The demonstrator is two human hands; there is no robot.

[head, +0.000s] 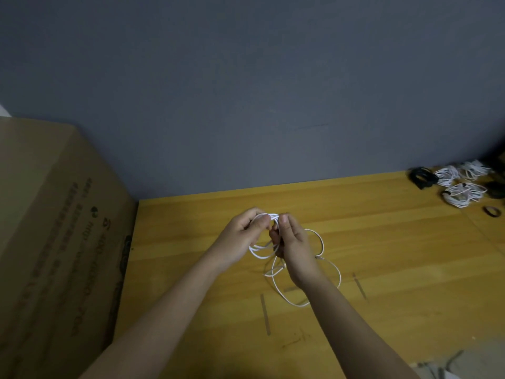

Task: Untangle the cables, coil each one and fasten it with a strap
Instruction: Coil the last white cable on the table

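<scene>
While both hands, left hand (241, 231) and right hand (292, 242), pinch the white cable (332, 269) at mid-frame above the desk (410, 255), its loose loops trailing down, coiling seems underway, and next likely calls for gathering those loops before fetching a strap (492, 212) lying at far right.

Yellow wooden tabletop (382, 242) against grey-blue wall (246, 91); large cardboard box (54, 228) at left; dim light.
</scene>
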